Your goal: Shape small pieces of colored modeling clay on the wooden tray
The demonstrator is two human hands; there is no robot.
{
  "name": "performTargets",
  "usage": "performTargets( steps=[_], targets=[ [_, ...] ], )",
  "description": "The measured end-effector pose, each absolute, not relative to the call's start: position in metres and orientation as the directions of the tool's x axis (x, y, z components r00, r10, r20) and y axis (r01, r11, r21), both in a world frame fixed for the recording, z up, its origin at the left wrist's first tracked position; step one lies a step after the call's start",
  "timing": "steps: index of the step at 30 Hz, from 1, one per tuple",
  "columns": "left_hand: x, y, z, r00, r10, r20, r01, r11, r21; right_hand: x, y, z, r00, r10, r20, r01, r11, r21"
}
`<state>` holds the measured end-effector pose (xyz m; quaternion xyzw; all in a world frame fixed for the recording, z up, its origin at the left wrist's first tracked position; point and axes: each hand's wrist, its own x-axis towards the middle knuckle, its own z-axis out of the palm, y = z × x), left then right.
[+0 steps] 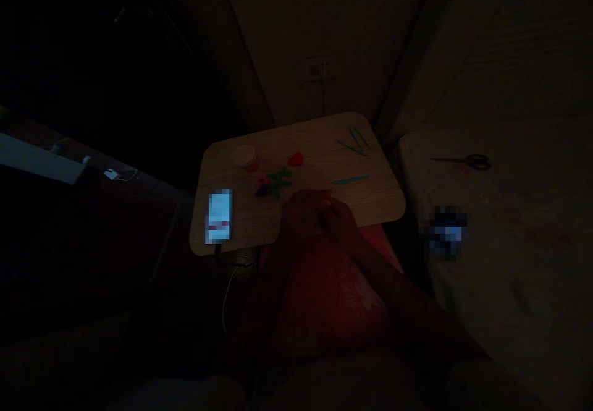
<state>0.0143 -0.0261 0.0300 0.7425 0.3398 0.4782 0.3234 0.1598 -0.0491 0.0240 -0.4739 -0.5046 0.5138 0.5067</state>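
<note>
The light is very dim. My left hand point(302, 212) and my right hand point(341, 220) meet over the near edge of a small wooden-topped table point(259, 225). Their fingers are closed together; whatever is between them is too dark and small to make out. Just beyond lies a green branching piece point(279, 182), soft-looking like modelling clay. Beside it are a pink-red piece point(262, 180) and a dark purple piece point(263, 191). Farther back sits a bright red lump point(295, 159). A flat blue-green strip point(351, 180) lies to the right of my hands.
A lidded tub point(245, 157) stands at the back left, with a lit phone point(218, 216) in front. Several thin green sticks point(354, 142) lie back right. Scissors point(467, 161) and a blurred-out object point(445, 233) rest on the pale surface at right. A white cable point(225, 300) hangs below.
</note>
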Motion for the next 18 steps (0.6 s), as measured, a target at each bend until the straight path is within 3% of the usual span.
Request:
performTargets(
  steps=[6, 12, 18],
  targets=[
    [0.011, -0.026, 0.031, 0.321, 0.87, 0.375, -0.054, -0.379, 0.924, 0.157, -0.052, 0.029, -0.135, 0.986, -0.098, -0.291, -0.134, -0.947],
    [0.005, -0.025, 0.024, 0.403, 0.878, 0.257, -0.152, -0.213, 0.965, 0.157, -0.053, 0.042, -0.286, 0.957, -0.049, -0.343, -0.15, -0.927],
    [0.005, -0.026, 0.022, 0.377, 0.915, 0.145, -0.172, -0.085, 0.981, 0.153, -0.049, 0.034, -0.361, 0.932, -0.016, -0.376, -0.161, -0.913]
  ],
)
